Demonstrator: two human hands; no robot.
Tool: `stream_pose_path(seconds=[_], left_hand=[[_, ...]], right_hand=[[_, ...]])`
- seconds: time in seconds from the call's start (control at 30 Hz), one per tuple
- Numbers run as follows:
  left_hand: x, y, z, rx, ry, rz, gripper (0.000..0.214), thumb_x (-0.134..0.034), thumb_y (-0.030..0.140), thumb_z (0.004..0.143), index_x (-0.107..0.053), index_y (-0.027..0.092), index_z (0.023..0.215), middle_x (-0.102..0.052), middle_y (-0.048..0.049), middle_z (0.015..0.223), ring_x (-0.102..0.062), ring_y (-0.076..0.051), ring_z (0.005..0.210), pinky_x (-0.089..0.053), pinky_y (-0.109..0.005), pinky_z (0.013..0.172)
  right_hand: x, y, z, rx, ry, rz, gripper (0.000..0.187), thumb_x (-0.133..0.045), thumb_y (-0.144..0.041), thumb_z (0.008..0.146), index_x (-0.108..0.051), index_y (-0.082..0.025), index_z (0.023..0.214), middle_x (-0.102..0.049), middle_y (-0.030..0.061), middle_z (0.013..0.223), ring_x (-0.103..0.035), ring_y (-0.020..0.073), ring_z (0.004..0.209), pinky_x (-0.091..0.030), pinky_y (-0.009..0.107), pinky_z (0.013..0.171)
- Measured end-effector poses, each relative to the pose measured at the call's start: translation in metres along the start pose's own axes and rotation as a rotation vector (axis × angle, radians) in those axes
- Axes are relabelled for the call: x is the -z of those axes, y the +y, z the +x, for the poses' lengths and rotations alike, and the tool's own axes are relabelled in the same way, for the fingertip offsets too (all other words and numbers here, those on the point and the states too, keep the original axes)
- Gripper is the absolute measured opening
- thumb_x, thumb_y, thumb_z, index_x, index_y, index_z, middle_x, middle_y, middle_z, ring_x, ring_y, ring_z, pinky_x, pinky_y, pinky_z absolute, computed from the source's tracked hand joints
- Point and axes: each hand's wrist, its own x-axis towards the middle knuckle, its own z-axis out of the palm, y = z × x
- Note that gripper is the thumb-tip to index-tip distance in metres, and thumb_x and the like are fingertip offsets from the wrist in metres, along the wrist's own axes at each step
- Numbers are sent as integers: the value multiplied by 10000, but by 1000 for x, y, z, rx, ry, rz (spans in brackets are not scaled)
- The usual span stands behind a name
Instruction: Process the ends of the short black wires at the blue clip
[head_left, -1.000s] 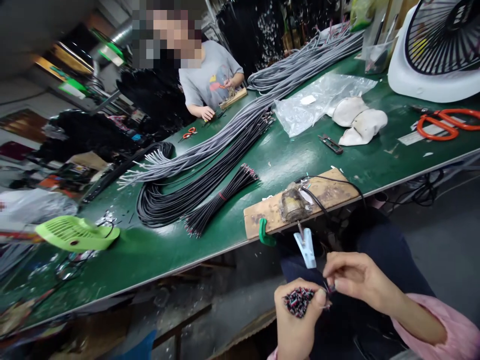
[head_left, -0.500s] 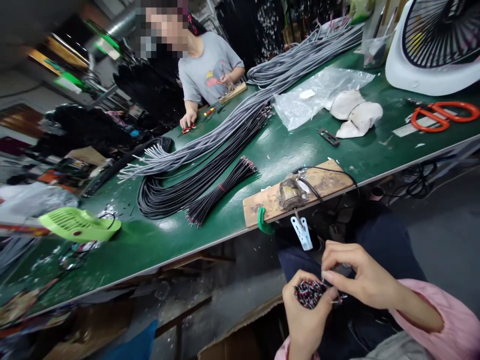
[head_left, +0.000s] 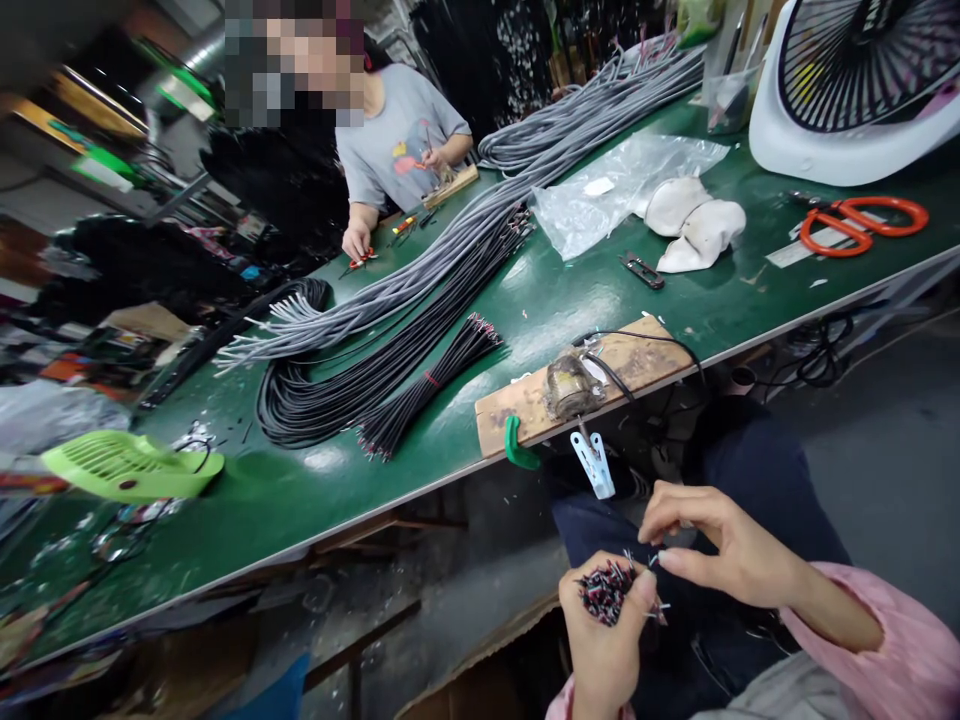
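Down low, gripping a bunch of little wires [head_left: 604,590] tight in the left hand [head_left: 604,655], pinching one wire at its edge with the right hand [head_left: 724,552], over the lap, below the worktop [head_left: 315,490] and white clip [head_left: 594,468]; picking one out, so pull softly and steadily

- No word, brand, number or sign can be read anywhere in the head view.
- The small white paper label [head_left: 598,186] on the crumpled clear plastic bag [head_left: 637,165] is too small to show any writing.
- The coloured print [head_left: 407,160] on the grey T-shirt [head_left: 390,135] of the person across the table is only a red and yellow patch, with no letters to make out.
- The white paper strip [head_left: 786,256] beside the orange-handled scissors [head_left: 862,216] is illegible.
- The green and yellow boards [head_left: 105,172] at upper left are blurred.
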Motion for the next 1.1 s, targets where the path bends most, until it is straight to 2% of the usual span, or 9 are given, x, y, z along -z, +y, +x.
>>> stream_pose_path(seconds=[0.1,0.2,0.3,0.43,0.53,0.7,0.8,0.9,1.1], left_hand=[[-4,7,2,-24,23,47,185,-787,283,723,-664,152,680,-649,1,588,-572,-128,498,-494,-232,508],[-7,18,8,-87,-12,157,146,-772,243,727,-693,154,643,-682,-27,614,-602,-162,572,-495,-252,570],[-7,29,14,-173,-83,287,154,-742,215,739,-670,162,614,-683,-36,603,-605,-173,563,-472,-266,575],[-2,39,20,-319,-237,426,132,-717,183,738,-678,172,613,-690,-38,579,-609,-171,525,-457,-279,586],[4,43,22,-341,-196,470,125,-712,200,745,-702,181,623,-685,-31,546,-616,-178,506,-455,-273,548],[4,49,26,-227,-52,335,245,-720,321,754,-681,170,564,-596,-7,447,-537,-147,393,-435,-251,435],[-3,54,31,-120,29,165,315,-775,377,694,-631,159,517,-557,7,429,-494,-109,338,-409,-221,384],[-10,57,36,5,70,-20,371,-821,428,638,-593,156,529,-528,28,392,-434,-72,304,-366,-182,348],[-15,54,44,102,44,-144,396,-845,448,620,-589,146,609,-509,55,348,-390,-37,296,-320,-142,363]], right_hand=[[-1,-6,0,112,48,-187,41,-650,-144,847,-686,-161,854,-632,37,804,-553,166,776,-418,312,746],[-5,-16,2,250,93,-452,124,-601,-91,864,-668,-164,790,-636,37,782,-514,174,780,-379,360,786],[-3,-24,9,224,69,-553,166,-585,-62,819,-637,-158,695,-609,29,726,-489,178,757,-367,362,755],[8,-22,27,-118,-185,-214,121,-627,-88,691,-607,-145,587,-552,-5,621,-492,138,625,-359,267,581],[14,-15,46,-342,-276,70,145,-682,-253,700,-633,-139,625,-524,-26,568,-443,112,527,-326,243,505],[9,-15,77,-206,103,99,462,-568,-553,851,-626,-143,646,-569,16,647,-505,150,636,-388,280,624],[-1,-13,89,-218,108,186,529,-628,-656,773,-640,-143,644,-530,-6,587,-451,130,564,-341,267,549],[-10,-8,92,-268,74,472,510,-692,-629,741,-638,-131,647,-507,-19,569,-415,104,531,-318,243,514],[-17,-4,92,-277,60,740,487,-754,-587,707,-632,-117,665,-514,-18,588,-414,85,515,-321,207,462]])
